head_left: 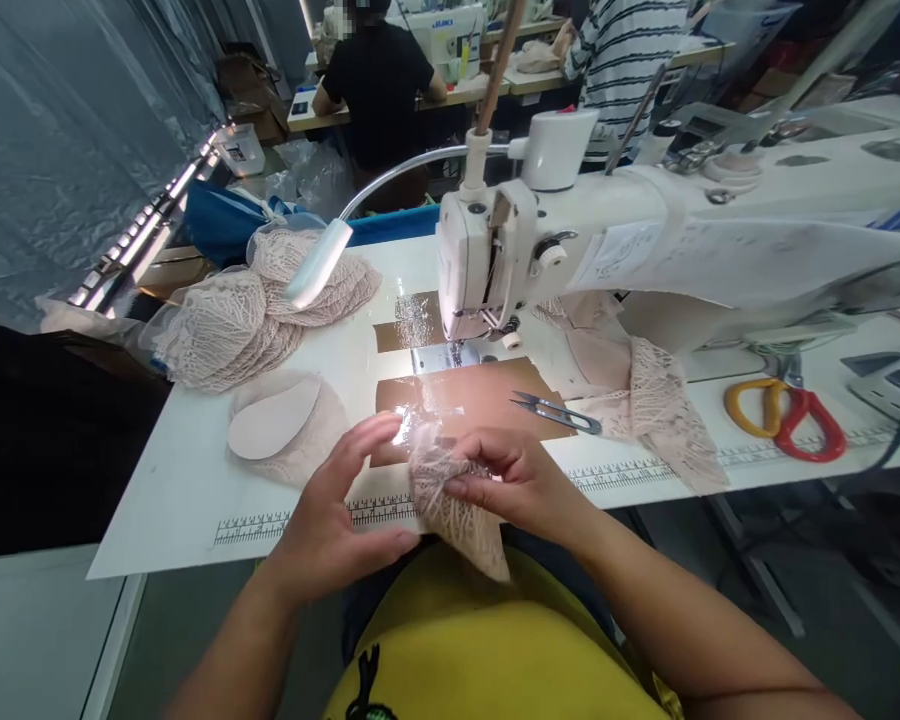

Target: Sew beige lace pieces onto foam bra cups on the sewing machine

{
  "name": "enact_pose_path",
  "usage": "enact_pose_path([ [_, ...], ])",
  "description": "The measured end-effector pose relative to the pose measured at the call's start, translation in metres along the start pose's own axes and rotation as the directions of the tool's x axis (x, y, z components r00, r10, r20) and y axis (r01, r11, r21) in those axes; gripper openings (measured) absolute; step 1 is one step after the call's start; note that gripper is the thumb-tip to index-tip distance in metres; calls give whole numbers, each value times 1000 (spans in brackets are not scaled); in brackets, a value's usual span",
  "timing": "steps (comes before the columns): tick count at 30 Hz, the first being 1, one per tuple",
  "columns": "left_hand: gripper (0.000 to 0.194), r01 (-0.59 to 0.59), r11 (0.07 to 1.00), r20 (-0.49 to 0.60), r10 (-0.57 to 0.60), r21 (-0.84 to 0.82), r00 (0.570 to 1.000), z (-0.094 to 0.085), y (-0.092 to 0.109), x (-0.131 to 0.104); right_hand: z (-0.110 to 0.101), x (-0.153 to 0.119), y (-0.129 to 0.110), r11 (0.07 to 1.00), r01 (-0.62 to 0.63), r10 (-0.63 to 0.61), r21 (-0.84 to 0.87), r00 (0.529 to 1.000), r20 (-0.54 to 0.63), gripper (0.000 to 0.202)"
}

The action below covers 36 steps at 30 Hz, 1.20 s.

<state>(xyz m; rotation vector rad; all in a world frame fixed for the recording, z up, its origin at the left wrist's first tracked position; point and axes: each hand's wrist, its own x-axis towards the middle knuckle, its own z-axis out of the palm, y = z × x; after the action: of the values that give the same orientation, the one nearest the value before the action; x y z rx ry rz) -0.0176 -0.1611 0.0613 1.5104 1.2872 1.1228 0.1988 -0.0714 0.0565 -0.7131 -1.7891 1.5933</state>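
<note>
Gathered beige lace fabric (457, 505) hangs over the table's front edge, pinched between the thumb and fingers of my right hand (514, 480). My left hand (337, 510) is just left of that lace, thumb and fingers spread apart around a gap, holding nothing. Past both hands stands a white sewing machine (487, 260), its needle area over a metal plate. Thread snips (556, 411) lie on the brown tape patch (480, 390) beyond my right hand. An oval pale pad (274, 418) rests on a lace piece to the left.
Stacked lace cups (217, 325) sit at the table's left, under a bent lamp (321, 265). More lace fabric (667, 410) lies right of the snips. Scissors (787, 410) with yellow and red handles lie farther right. Two people work at the tables behind.
</note>
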Motion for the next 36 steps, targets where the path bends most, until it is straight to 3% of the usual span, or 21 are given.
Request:
enact_pose_path([
  [2,61,57,995,120,-67,82,991,1,4,9,6,-3,-2,997,31,-25,-71,996,87,12],
  [5,34,134,990,228,-141,46,963,10,2,16,9,-4,-4,989,52,-39,-140,995,94,12],
  [8,23,145,988,217,-152,48,964,15,-3,17,9,-1,-5,975,86,-87,-203,996,6,16],
  [13,23,119,993,262,-119,16,958,15,0,21,11,3,-6,959,100,-128,-266,987,-93,17],
  [23,24,74,996,215,-81,42,973,17,1,32,8,9,-5,966,-41,-3,-255,986,-168,13],
  [27,26,64,997,239,-74,46,968,18,-2,36,3,10,-2,982,-83,66,-169,992,-105,14],
  [33,28,161,979,311,-115,-125,943,15,-7,40,-2,9,-2,987,-72,63,-143,996,-68,17],
  [36,27,189,961,286,-126,-202,950,21,-12,40,-1,10,-1,994,-82,79,-69,996,-47,16],
])
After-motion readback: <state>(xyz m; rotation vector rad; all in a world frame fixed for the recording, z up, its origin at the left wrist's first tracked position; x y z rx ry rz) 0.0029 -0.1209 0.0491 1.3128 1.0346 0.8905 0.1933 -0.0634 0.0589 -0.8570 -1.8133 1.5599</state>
